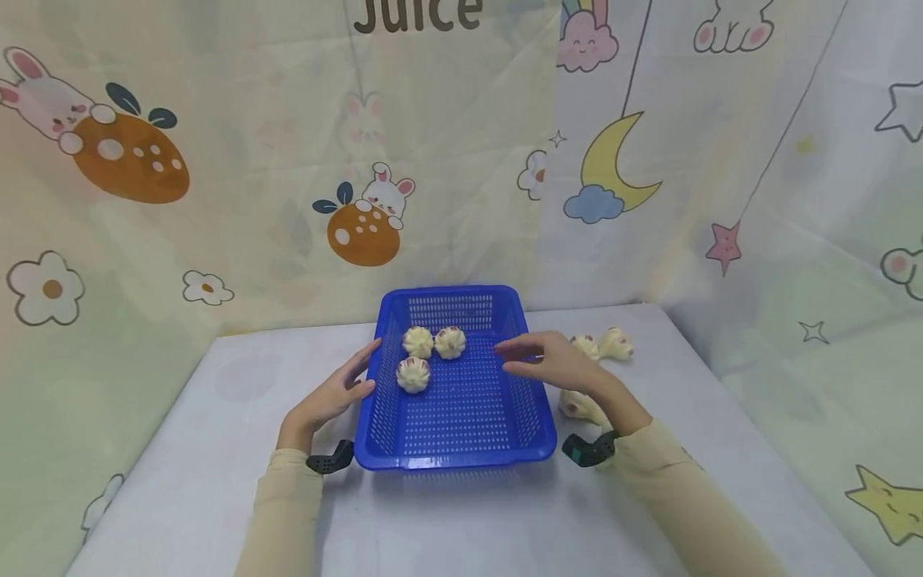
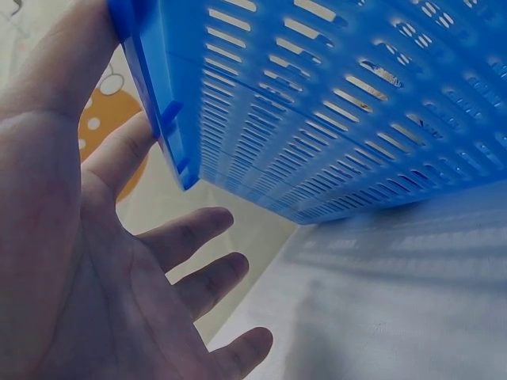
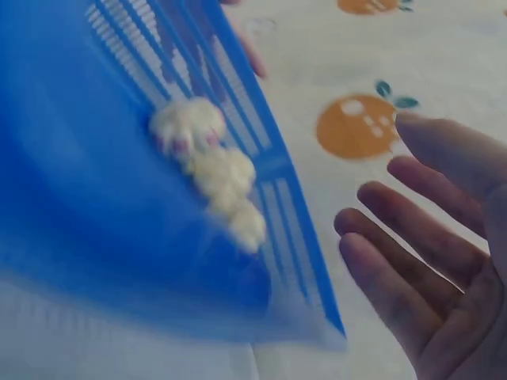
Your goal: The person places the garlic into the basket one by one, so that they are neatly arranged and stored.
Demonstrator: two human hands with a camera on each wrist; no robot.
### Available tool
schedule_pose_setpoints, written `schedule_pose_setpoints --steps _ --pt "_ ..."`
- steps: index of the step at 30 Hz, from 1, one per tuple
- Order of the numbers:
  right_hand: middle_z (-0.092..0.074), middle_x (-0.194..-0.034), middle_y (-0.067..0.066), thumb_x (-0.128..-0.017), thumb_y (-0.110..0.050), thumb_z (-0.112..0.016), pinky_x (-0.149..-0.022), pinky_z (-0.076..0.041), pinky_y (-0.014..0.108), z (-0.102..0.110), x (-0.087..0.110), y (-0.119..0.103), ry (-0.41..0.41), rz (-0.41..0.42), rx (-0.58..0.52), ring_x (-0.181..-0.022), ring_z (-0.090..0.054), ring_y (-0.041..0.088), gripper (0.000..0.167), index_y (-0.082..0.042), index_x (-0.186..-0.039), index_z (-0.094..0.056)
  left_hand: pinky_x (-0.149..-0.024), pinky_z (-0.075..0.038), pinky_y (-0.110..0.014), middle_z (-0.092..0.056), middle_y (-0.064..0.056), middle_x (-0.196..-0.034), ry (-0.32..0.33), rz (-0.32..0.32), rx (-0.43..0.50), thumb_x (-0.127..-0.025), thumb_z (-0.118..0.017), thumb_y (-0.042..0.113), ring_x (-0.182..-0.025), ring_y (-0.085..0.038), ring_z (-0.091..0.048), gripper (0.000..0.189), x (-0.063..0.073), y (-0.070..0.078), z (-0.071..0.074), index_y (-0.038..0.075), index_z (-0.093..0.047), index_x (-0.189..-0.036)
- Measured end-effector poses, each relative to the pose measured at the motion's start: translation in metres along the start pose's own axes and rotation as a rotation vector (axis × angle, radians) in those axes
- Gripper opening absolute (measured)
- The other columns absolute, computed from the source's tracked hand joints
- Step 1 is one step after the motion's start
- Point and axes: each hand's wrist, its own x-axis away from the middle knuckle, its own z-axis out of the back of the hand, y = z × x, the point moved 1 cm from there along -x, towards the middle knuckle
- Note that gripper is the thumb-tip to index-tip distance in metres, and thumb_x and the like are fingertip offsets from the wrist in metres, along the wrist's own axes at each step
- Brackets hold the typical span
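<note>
A blue plastic basket [image 1: 461, 463] with slotted walls stands on the white table. Three pale garlic bulbs [image 1: 413, 375] with purplish streaks lie inside, toward its back left. At the left rim my left hand [image 1: 330, 402] is spread, thumb and forefinger against the edge; in the left wrist view the other fingers [image 2: 210, 285] extend below the rim, off the basket. Over the right side of the basket hovers my right hand [image 1: 551, 361], its fingers loosely bent and nothing between them. The right wrist view shows the garlic blurred.
More garlic bulbs [image 1: 616, 344] lie on the table to the right of the basket, one [image 1: 579, 405] partly hidden under my right wrist. A cloth backdrop [image 1: 461, 216] printed with cartoons hangs behind the table [image 1: 252, 369]. Each wrist wears a dark device [image 1: 590, 449].
</note>
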Motion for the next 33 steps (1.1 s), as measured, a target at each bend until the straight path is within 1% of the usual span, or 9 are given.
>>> schedule_pose_setpoints --steps 5,9,13,16,18,22,25,29,33 --pt "-0.065 -0.121 0.006 -0.089 -0.036 -0.065 -0.092 -0.053 0.035 0.021 0.033 0.022 -0.006 -0.025 -0.012 -0.111 -0.063 0.021 0.043 -0.012 -0.124 -0.062 -0.107 -0.015 -0.072 -0.008 0.002 -0.161 0.012 0.022 -0.013 -0.093 -0.058 0.038 -0.147 -0.037 -0.005 0.068 0.000 -0.001 0.000 0.047 -0.018 -0.147" --pt "-0.064 -0.123 0.011 -0.090 -0.027 -0.065 -0.092 -0.053 0.033 0.031 0.059 0.047 -0.026 -0.022 -0.035 -0.112 -0.062 0.027 0.038 -0.010 -0.124 -0.062 -0.106 -0.015 -0.073 -0.007 0.001 -0.161 0.019 0.032 -0.018 -0.093 -0.058 0.039 -0.147 -0.038 -0.005 0.069 0.001 -0.001 0.000 0.046 -0.017 -0.148" --pt "-0.060 -0.128 0.017 -0.092 -0.018 -0.063 -0.088 -0.053 0.024 0.037 0.082 0.074 -0.086 -0.030 -0.069 -0.116 -0.058 0.036 0.037 -0.005 -0.127 -0.059 -0.106 -0.015 -0.073 -0.007 0.000 -0.161 0.023 0.037 -0.015 -0.093 -0.058 0.039 -0.147 -0.039 -0.006 0.069 0.001 -0.001 0.000 0.045 -0.017 -0.148" --pt "-0.057 -0.131 0.018 -0.092 -0.017 -0.062 -0.087 -0.055 0.028 0.040 0.095 0.090 -0.132 -0.073 -0.093 -0.119 -0.055 0.038 0.038 -0.005 -0.128 -0.058 -0.106 -0.015 -0.073 -0.007 0.000 -0.162 0.022 0.049 -0.022 -0.093 -0.057 0.040 -0.147 -0.039 -0.006 0.069 0.001 -0.002 0.000 0.046 -0.016 -0.148" --pt "-0.057 -0.133 0.016 -0.092 -0.019 -0.063 -0.090 -0.054 0.037 0.043 0.102 0.100 -0.146 -0.096 -0.085 -0.121 -0.055 0.031 0.039 -0.008 -0.129 -0.059 -0.105 -0.016 -0.074 -0.007 0.000 -0.162 0.024 0.052 -0.025 -0.093 -0.057 0.040 -0.147 -0.039 -0.006 0.069 0.000 -0.001 -0.001 0.046 -0.016 -0.148" --pt "-0.057 -0.134 0.013 -0.090 -0.025 -0.065 -0.096 -0.048 0.050 0.046 0.111 0.114 -0.163 -0.098 -0.053 -0.120 -0.054 0.006 0.041 -0.011 -0.128 -0.060 -0.105 -0.015 -0.074 -0.006 0.000 -0.162 0.030 0.053 -0.028 -0.093 -0.058 0.040 -0.147 -0.040 -0.006 0.069 0.001 -0.002 0.000 0.046 -0.016 -0.148" --pt "-0.056 -0.135 0.012 -0.089 -0.028 -0.065 -0.096 -0.050 0.042 0.048 0.115 0.121 -0.185 -0.111 -0.045 -0.117 -0.052 -0.005 0.042 -0.013 -0.129 -0.060 -0.105 -0.015 -0.075 -0.006 0.000 -0.162 0.030 0.058 -0.025 -0.092 -0.058 0.040 -0.147 -0.040 -0.005 0.070 0.001 -0.002 0.000 0.046 -0.016 -0.148" --pt "-0.056 -0.136 0.011 -0.089 -0.028 -0.065 -0.097 -0.049 0.030 0.049 0.120 0.128 -0.227 -0.133 -0.054 -0.119 -0.053 -0.001 0.044 -0.014 -0.130 -0.059 -0.104 -0.015 -0.075 -0.006 -0.001 -0.162 0.029 0.060 -0.032 -0.091 -0.059 0.042 -0.146 -0.042 -0.006 0.071 0.001 -0.001 -0.001 0.047 -0.016 -0.148" --pt "-0.056 -0.136 0.008 -0.089 -0.029 -0.064 -0.097 -0.047 0.027 0.047 0.124 0.132 -0.266 -0.153 -0.062 -0.119 -0.052 -0.004 0.044 -0.017 -0.131 -0.058 -0.105 -0.016 -0.074 -0.006 0.000 -0.162 0.033 0.066 -0.040 -0.090 -0.060 0.045 -0.146 -0.041 -0.007 0.071 0.000 -0.001 -0.001 0.050 -0.017 -0.146"
